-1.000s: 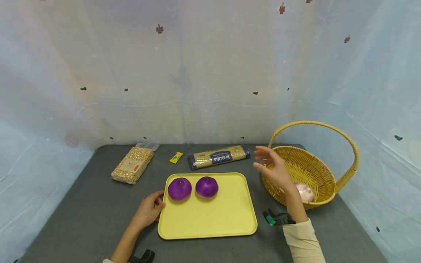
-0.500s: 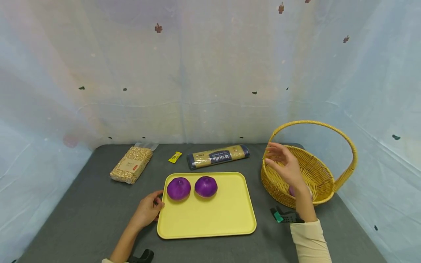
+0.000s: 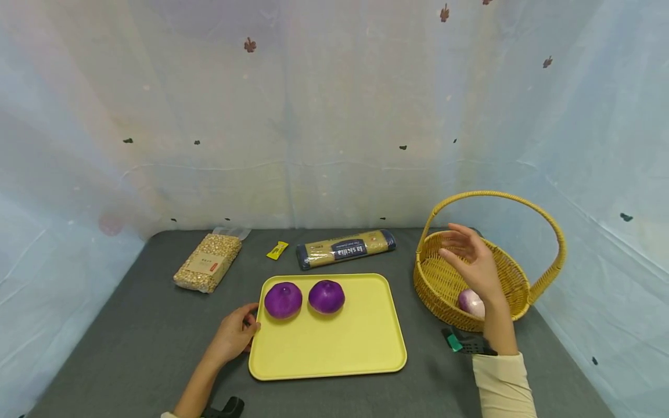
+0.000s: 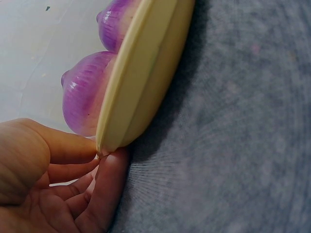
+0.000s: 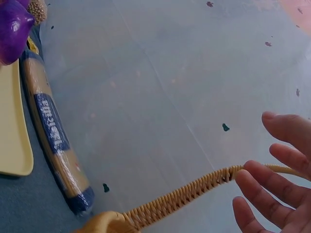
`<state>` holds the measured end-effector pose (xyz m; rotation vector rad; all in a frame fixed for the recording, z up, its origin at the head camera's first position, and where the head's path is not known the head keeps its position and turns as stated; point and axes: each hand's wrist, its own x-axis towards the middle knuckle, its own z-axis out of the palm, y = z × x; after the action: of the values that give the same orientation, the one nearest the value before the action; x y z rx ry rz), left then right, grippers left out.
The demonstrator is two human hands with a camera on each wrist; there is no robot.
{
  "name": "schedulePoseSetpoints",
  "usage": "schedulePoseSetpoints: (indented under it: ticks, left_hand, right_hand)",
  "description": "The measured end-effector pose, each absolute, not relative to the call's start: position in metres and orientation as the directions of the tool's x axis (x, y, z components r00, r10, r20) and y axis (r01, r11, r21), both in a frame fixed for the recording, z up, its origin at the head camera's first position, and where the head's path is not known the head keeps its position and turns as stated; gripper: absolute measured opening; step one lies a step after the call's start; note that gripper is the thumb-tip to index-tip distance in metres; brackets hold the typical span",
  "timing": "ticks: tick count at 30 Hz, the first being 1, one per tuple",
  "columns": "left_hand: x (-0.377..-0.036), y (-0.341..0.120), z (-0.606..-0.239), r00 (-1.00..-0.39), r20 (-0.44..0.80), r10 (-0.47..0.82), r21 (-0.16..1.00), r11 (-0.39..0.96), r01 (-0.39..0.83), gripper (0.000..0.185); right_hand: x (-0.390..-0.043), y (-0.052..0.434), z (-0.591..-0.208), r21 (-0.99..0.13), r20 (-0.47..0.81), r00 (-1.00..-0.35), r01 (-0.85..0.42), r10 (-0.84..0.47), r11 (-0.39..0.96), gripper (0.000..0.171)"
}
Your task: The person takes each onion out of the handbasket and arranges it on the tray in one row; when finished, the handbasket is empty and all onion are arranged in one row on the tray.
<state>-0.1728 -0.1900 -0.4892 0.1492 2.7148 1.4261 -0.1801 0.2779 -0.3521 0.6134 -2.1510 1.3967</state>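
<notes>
My left hand [image 3: 232, 334] pinches the left rim of the yellow tray [image 3: 360, 342] between thumb and fingers, which shows closely in the left wrist view. Two purple onions, a left one [image 3: 283, 301] and a right one [image 3: 326, 296], sit side by side near the tray's back left. Above the yellow wicker basket [image 3: 439, 305], my right hand [image 3: 475, 267] hovers with relaxed, spread fingers and nothing in them. A paler purple-and-white onion [image 3: 472, 303] lies in the basket, partly covered by the right forearm.
Behind the tray lies a pack of pasta [image 3: 346, 249] labelled "la sicilia". A small yellow packet [image 3: 277, 250] and a clear bag of pale grains or beans [image 3: 209, 262] are to its left. The basket's tall handle [image 3: 560, 244] arches over its opening.
My right hand has moved to the right, from the basket's left rim to over its inside. The left hand stays at the tray, and the onions on it have not moved.
</notes>
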Motion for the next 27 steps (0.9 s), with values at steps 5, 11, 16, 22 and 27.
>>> schedulePoseSetpoints:
  ticks: [5, 11, 16, 22, 27]
  left_hand:
    - [-0.172, -0.19, -0.488, -0.992, -0.02, 0.122, 0.824, 0.564, 0.052, 0.042]
    - [-0.17, -0.19, -0.485, -0.992, -0.018, 0.128, 0.828, 0.558, 0.057, 0.042]
    - [-0.17, -0.19, -0.483, -0.991, -0.019, 0.131, 0.823, 0.565, 0.059, 0.042]
    - [-0.171, -0.189, -0.483, -0.991, -0.016, 0.133, 0.817, 0.573, 0.063, 0.042]
    - [-0.171, -0.189, -0.484, -0.991, -0.014, 0.132, 0.818, 0.572, 0.065, 0.041]
  right_hand:
    - [-0.185, 0.294, -0.362, -0.729, 0.613, -0.786, -0.599, -0.073, 0.331, 0.055]
    - [-0.185, 0.307, -0.366, -0.756, 0.593, -0.805, -0.569, -0.032, 0.324, 0.055]
    - [-0.184, 0.316, -0.369, -0.755, 0.593, -0.805, -0.557, -0.003, 0.346, 0.055]
    - [-0.177, 0.32, -0.368, -0.777, 0.555, -0.83, -0.492, 0.056, 0.393, 0.053]
    - [-0.168, 0.315, -0.363, -0.78, 0.516, -0.852, -0.421, 0.094, 0.463, 0.049]
